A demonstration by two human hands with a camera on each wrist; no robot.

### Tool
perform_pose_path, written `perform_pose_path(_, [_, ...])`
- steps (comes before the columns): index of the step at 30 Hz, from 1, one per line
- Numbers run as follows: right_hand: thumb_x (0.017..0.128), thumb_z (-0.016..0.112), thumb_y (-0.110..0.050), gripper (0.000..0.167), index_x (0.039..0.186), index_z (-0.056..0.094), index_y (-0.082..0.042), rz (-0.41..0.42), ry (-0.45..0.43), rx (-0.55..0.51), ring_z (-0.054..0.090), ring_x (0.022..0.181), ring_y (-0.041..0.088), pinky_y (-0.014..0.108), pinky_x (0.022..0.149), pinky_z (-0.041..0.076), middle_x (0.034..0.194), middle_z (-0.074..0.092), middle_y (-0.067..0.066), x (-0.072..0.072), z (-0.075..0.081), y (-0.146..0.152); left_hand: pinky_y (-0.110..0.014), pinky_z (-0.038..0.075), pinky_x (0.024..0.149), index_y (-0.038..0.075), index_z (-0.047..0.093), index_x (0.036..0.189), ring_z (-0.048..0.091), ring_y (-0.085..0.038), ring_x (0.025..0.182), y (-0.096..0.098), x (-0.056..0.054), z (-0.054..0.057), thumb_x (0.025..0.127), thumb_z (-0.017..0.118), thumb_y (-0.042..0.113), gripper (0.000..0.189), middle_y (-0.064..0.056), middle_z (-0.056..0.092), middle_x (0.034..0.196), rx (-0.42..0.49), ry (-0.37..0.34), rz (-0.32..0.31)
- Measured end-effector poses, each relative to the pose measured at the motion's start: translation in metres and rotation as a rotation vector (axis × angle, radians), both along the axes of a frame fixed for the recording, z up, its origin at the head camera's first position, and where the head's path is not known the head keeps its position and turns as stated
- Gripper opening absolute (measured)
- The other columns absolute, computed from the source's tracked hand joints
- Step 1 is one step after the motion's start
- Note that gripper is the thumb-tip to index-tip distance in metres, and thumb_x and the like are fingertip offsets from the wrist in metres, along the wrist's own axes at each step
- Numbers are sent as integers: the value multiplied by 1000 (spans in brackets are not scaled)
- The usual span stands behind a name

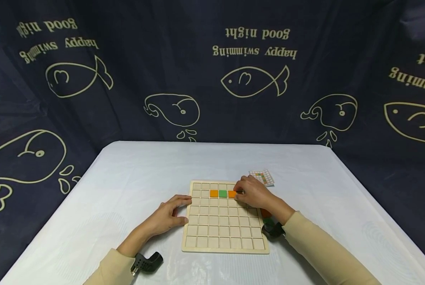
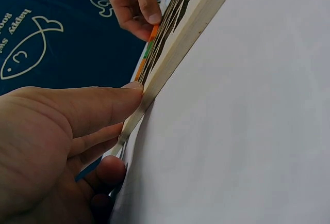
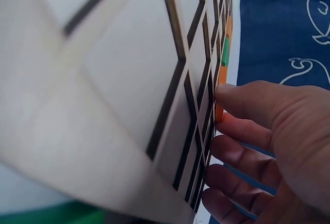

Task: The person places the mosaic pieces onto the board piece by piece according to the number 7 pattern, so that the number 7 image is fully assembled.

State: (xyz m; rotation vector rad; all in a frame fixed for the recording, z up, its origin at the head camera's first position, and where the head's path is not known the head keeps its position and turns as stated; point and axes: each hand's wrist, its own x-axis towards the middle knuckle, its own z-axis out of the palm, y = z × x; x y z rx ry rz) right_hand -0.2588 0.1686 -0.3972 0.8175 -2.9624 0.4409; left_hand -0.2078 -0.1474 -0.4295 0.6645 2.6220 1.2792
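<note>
A wooden grid board (image 1: 213, 230) lies on the table with square recesses. In its second row from the far side sit an orange tile (image 1: 214, 193) and a green tile (image 1: 222, 193), side by side. Right of the green one is another orange tile (image 1: 231, 194); my right hand (image 1: 253, 192) pinches it between thumb and index finger, as the right wrist view shows with this orange tile (image 3: 221, 102). My left hand (image 1: 166, 217) rests against the board's left edge, its thumb and fingers spread and touching the side.
Behind the board's far right corner lies a small printed pattern card (image 1: 265, 179). Right of the board, partly hidden under my right forearm, are an orange-red piece (image 1: 265, 213) and a green piece (image 1: 268, 221). A dark curtain (image 1: 183, 51) hangs behind the white table (image 1: 144, 166).
</note>
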Motion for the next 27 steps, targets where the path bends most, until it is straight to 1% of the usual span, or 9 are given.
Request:
perform_pose_path(2, [84,71,-25,20,100,70,-14,-1,-5,-4,49,80,13,33,75,44,90,58,-1,0,-1,0,-70,2,107,9,54,132,42,-22,124,0,0,0,81,72,15,55,0,45,144,-1,4,-2])
perform_pose_path(3, [84,71,-26,20,100,70,-14,-1,-5,-6,49,80,13,33,75,44,90,58,-2,0,-1,0,-70,2,107,9,54,132,42,-23,126,0,0,0,81,72,15,55,0,45,144,-1,5,-3])
perform_pose_path(4, [84,71,-26,20,100,69,-14,0,-5,-7,50,81,13,33,75,45,90,58,-2,-1,-1,0,-70,2,107,9,54,132,39,-24,132,0,0,0,81,72,15,55,0,45,144,0,5,-3])
perform_pose_path(6, [84,71,-26,21,101,69,-13,1,-6,-11,50,81,12,32,75,45,90,58,-2,-1,-2,0,-70,3,107,9,54,132,35,-26,137,0,0,-1,81,72,15,55,0,45,144,1,6,-3])
perform_pose_path(13, [84,71,-25,22,102,70,-12,1,5,-33,51,80,12,33,76,45,90,59,0,0,-2,1,-68,5,108,8,54,132,35,-26,136,0,-1,-1,81,73,15,55,-1,45,143,5,5,-8])
perform_pose_path(15, [84,70,-24,22,103,70,-12,-5,5,-38,51,81,12,32,74,45,91,59,0,1,-1,1,-69,4,107,8,54,132,32,-27,139,0,-1,-1,81,73,15,55,-2,45,143,7,8,-9])
perform_pose_path(20, [85,69,-24,24,106,69,-11,-27,-7,-58,51,86,14,31,73,44,94,60,1,5,2,3,-70,4,107,8,54,132,32,-27,139,0,0,-1,81,72,15,55,-1,45,143,5,8,-7])
perform_pose_path(24, [85,70,-23,25,107,69,-10,-30,14,-73,52,88,18,33,73,44,95,61,3,8,7,6,-69,4,107,8,54,132,32,-27,140,0,0,-1,81,73,15,55,-1,45,143,6,7,-4])
perform_pose_path(27, [85,69,-21,25,106,68,-9,-23,37,-86,53,90,20,37,76,45,95,61,3,11,11,10,-69,4,107,8,54,132,32,-27,139,1,0,-1,81,73,14,55,-1,45,143,8,5,-1])
